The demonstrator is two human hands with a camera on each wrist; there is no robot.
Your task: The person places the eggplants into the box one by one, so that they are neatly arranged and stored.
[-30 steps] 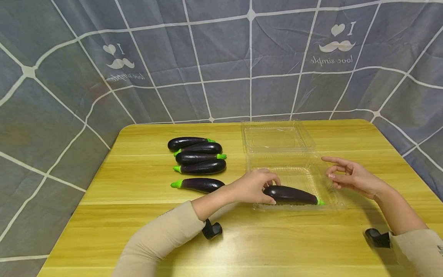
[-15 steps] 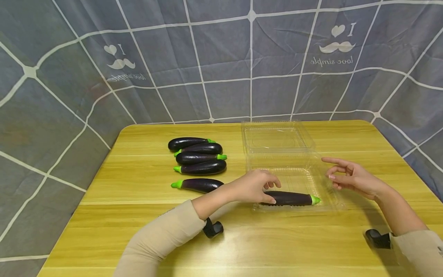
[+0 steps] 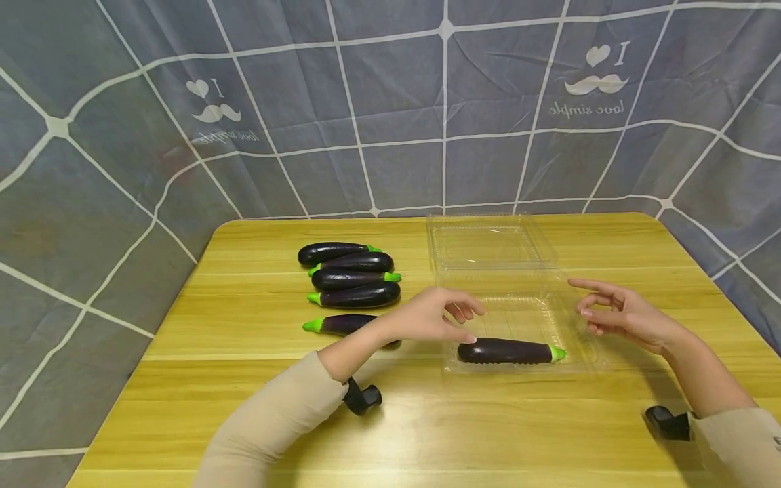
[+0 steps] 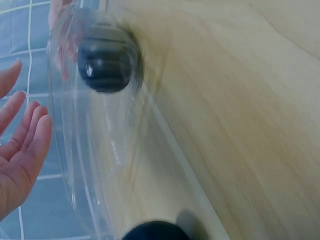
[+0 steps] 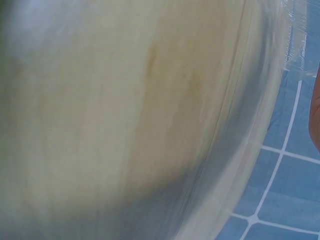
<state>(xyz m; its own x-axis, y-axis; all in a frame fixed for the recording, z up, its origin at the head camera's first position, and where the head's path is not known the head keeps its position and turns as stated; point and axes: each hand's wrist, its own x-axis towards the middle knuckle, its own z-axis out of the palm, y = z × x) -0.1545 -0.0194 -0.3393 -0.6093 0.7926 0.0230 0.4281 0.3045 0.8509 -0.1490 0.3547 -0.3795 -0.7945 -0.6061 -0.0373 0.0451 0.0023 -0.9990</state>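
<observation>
head: above, facing forward and down, set back, taking in most of the worktop [image 3: 427, 434] and gridded curtain [image 3: 396, 95] | left wrist: low, close, turned sideways, eggplant [image 3: 503, 350] end-on through clear container [image 3: 515, 315] | right wrist: low, close, tilted | shared: head/left, eggplant, container; all, worktop, curtain

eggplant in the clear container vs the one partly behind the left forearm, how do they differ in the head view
The boxed eggplant lies inside the clear container; the other eggplant lies on the bare table.
The boxed eggplant's stem points right; the other eggplant's points left.
Both are glossy, dark purple and have green stems.
</observation>
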